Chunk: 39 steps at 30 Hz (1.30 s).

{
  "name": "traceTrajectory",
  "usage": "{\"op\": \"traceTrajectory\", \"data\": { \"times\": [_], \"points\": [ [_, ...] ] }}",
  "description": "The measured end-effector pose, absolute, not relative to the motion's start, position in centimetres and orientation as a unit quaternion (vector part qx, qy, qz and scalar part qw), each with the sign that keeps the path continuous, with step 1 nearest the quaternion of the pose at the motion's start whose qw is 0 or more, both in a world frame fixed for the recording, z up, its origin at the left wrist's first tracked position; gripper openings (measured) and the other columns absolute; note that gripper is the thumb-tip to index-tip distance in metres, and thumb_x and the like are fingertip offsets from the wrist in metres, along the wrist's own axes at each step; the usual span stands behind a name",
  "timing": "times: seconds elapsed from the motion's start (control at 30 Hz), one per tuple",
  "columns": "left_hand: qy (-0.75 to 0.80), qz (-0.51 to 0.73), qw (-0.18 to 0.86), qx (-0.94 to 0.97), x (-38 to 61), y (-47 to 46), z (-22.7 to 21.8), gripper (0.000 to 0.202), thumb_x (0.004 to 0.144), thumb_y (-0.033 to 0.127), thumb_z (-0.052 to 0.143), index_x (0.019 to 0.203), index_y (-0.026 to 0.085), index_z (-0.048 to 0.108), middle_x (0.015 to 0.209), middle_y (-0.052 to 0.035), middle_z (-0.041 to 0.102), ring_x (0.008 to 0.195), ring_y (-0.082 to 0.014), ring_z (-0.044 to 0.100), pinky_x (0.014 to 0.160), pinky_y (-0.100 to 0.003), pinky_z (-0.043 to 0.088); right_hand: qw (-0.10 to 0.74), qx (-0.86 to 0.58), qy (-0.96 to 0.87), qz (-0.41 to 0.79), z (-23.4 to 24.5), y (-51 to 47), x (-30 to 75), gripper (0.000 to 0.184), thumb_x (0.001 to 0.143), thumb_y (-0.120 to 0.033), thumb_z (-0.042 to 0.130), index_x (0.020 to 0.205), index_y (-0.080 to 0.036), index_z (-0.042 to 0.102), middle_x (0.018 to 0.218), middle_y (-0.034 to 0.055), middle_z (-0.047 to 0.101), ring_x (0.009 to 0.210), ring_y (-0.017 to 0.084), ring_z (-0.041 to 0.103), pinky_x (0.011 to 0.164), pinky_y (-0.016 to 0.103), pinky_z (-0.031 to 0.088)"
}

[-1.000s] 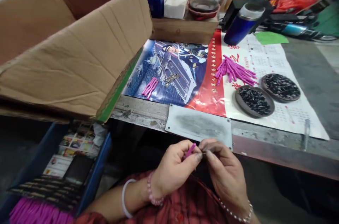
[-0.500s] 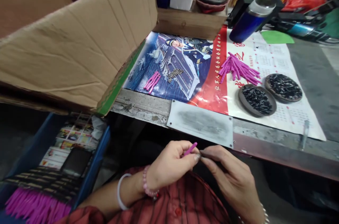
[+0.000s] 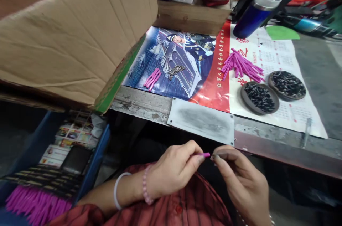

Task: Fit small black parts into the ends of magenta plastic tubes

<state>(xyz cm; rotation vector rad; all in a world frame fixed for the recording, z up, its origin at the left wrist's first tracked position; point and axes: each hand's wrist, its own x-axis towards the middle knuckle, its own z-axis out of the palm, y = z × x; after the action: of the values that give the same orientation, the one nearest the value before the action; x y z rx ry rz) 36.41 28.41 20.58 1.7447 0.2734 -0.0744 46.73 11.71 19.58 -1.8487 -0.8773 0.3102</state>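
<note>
My left hand (image 3: 177,165) is closed in a pinch on a thin magenta stick (image 3: 205,154). One end of the stick juts out toward my right hand; the rest is hidden by my fingers. Just to the right, my right hand (image 3: 240,179) has thumb and fingertips pressed together. What they pinch, if anything, is too small to name. A slight gap separates the stick's tip from the right fingertips. Both hands are held above my lap, in front of the table edge and a smudged pale plate (image 3: 201,120).
On a poster (image 3: 211,92) lie a fan of magenta sticks (image 3: 242,65), a smaller group (image 3: 153,79) and dark beadlike bits (image 3: 176,71). Two bowls (image 3: 259,98) (image 3: 287,85) hold small black pieces. A cardboard box (image 3: 80,40) rises at left, above a blue bin (image 3: 103,147). A blue tumbler (image 3: 252,15) stands behind.
The stick has turned from pointing up and right to nearly level, pointing right. My right hand has shifted slightly right, and its fingertips have parted from my left hand's.
</note>
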Motion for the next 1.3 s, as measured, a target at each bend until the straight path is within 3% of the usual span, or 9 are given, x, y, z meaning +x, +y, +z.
{"op": "traceTrajectory", "data": {
  "times": [0.23,0.6,0.77,0.93,1.1,1.3],
  "points": [
    [0.061,0.033,0.436,0.898,35.7,28.1,20.6,0.025,0.104,0.026,0.044,0.098,0.016,0.066,0.082,-0.0032,0.066,0.072,-0.0172,0.064,0.065,-0.028,0.045,0.522,-0.746,-0.366,0.194,19.8,12.1,47.1,0.012,0.097,-0.017,0.059,0.088,-0.024,0.061,0.084,-0.0011,0.063,0.076,0.011,0.061,0.068,0.016,0.051],
    [0.0,0.071,0.267,0.961,35.8,28.3,20.9,0.029,0.104,0.021,0.044,0.084,0.016,0.064,0.071,-0.0006,0.061,0.061,-0.0198,0.061,0.055,-0.033,0.046,0.441,-0.729,-0.492,0.177,20.0,12.2,47.4,0.012,0.096,-0.01,0.06,0.098,-0.022,0.062,0.085,0.0014,0.064,0.075,0.013,0.063,0.07,0.022,0.051],
    [-0.018,0.096,0.254,0.962,35.7,28.4,20.9,0.024,0.102,0.018,0.049,0.084,0.016,0.064,0.07,-0.0001,0.061,0.059,-0.0191,0.06,0.052,-0.033,0.044,0.429,-0.726,-0.489,0.223,20.0,11.8,47.7,0.012,0.097,-0.014,0.059,0.103,-0.023,0.063,0.089,0.0018,0.067,0.078,0.013,0.066,0.071,0.021,0.053],
    [-0.018,0.129,0.256,0.958,35.8,28.7,21.2,0.023,0.102,0.02,0.05,0.09,0.014,0.067,0.07,0.0001,0.062,0.059,-0.0189,0.06,0.053,-0.033,0.043,0.46,-0.737,-0.421,0.26,20.3,11.7,48.1,0.004,0.097,-0.024,0.061,0.096,-0.024,0.065,0.085,-0.0007,0.07,0.074,0.012,0.068,0.068,0.018,0.053],
    [-0.022,0.128,0.253,0.959,35.9,28.8,21.1,0.02,0.101,0.018,0.052,0.088,0.014,0.068,0.068,0.0003,0.062,0.058,-0.0186,0.058,0.053,-0.033,0.041,0.469,-0.741,-0.389,0.283,20.4,12.1,48.0,0.02,0.099,-0.024,0.056,0.079,-0.022,0.059,0.073,-0.0025,0.062,0.062,0.01,0.059,0.059,0.017,0.048],
    [-0.024,0.132,0.261,0.956,35.7,28.7,20.6,0.019,0.102,0.019,0.051,0.093,0.013,0.067,0.07,-0.0002,0.062,0.06,-0.0185,0.059,0.055,-0.032,0.043,0.477,-0.74,-0.372,0.293,20.1,12.6,47.7,0.025,0.098,-0.027,0.054,0.074,-0.021,0.053,0.069,-0.0022,0.057,0.061,0.011,0.053,0.057,0.02,0.045]
  ]
}}
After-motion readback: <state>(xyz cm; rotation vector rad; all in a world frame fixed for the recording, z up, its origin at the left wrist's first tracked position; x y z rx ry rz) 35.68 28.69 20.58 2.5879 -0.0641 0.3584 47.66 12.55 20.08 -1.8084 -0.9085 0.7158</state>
